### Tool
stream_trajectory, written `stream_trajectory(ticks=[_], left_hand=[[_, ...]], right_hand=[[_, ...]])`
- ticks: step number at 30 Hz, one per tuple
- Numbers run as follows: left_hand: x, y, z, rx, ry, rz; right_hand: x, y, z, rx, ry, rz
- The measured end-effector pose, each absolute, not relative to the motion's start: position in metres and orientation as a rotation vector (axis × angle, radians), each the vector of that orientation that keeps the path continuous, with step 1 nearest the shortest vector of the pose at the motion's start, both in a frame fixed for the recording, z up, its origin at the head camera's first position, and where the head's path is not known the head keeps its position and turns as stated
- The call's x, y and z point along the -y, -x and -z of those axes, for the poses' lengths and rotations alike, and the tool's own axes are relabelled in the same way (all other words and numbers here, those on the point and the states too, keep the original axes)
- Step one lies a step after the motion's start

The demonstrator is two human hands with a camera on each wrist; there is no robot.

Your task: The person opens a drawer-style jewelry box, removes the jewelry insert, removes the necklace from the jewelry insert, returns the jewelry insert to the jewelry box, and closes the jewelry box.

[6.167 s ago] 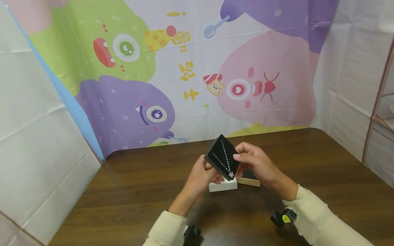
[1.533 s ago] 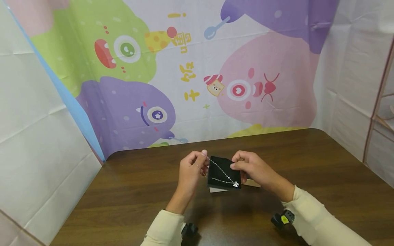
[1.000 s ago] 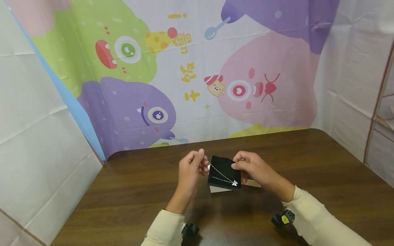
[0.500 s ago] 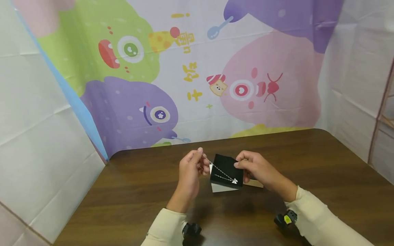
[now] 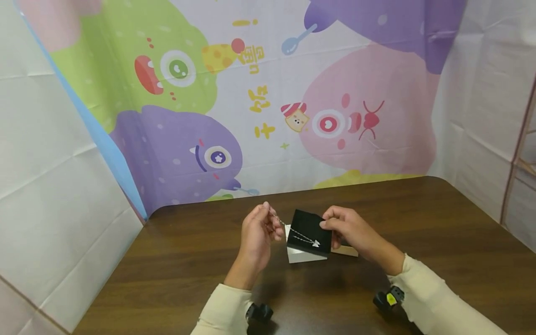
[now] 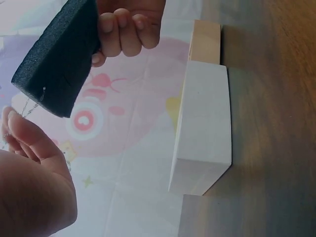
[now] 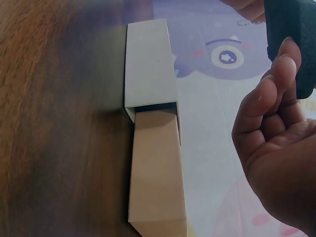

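Observation:
My left hand [image 5: 257, 235] pinches one end of a silver necklace [image 5: 301, 234] between thumb and fingertips, left of a black foam pad [image 5: 307, 222]. From there the chain slants down across the pad to a small, bright pendant near its front edge. With thumb on top and fingers behind, my right hand [image 5: 353, 235] grips the pad's right side. The left wrist view shows the foam pad [image 6: 59, 54] edge-on, held tilted above the table. Below it on the table, a white box sleeve [image 7: 150, 64] has a tan box drawer [image 7: 158, 173] sticking out of its open end.
The brown wooden table [image 5: 188, 260] runs back to a cartoon-printed cloth [image 5: 268, 167]. Pale cloth walls stand at both sides. A small black camera is strapped to each wrist.
My left hand has gone from supporting the pad to pinching the chain and drawing it leftward. The pendant has shifted slightly left on the pad. The right hand still grips the pad, now turned flatter.

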State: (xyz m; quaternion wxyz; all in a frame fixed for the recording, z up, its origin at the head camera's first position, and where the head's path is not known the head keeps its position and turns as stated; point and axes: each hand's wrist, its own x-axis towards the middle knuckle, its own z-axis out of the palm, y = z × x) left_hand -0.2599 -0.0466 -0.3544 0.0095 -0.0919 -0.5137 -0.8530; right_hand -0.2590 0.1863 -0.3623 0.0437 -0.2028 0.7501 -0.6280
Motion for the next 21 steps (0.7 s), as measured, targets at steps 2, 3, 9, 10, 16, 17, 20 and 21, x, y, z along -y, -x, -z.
stream_trajectory(ticks=[2, 3, 9, 10, 16, 17, 20, 21], left_hand=[[0.0467, 0.2596, 0.3541, 1.581, 0.282, 2.682], [0.0466, 0.2595, 0.3541, 1.571, 0.279, 2.688], [0.0463, 0.2595, 0.3539, 1.565, 0.292, 2.683], [0.0464, 0.2594, 0.3538, 1.564, 0.295, 2.684], [0.0461, 0.2585, 0.3523, 1.538, 0.299, 2.689], [0.0461, 0.2584, 0.3519, 1.530, 0.300, 2.691], [0.0461, 0.2579, 0.3507, 1.508, 0.299, 2.700], [0.0461, 0.2578, 0.3504, 1.502, 0.298, 2.703]], right_hand=[[-0.1869, 0.2594, 0.3629, -2.304, 0.622, 1.916], [-0.1872, 0.2597, 0.3633, -2.304, 0.621, 1.918], [-0.1885, 0.2616, 0.3655, -2.295, 0.604, 1.933], [-0.1888, 0.2617, 0.3657, -2.296, 0.603, 1.931], [-0.1908, 0.2632, 0.3678, -2.281, 0.586, 1.942], [-0.1910, 0.2635, 0.3683, -2.276, 0.579, 1.947], [-0.1918, 0.2640, 0.3692, -2.273, 0.570, 1.952], [-0.1920, 0.2642, 0.3696, -2.274, 0.566, 1.952]])
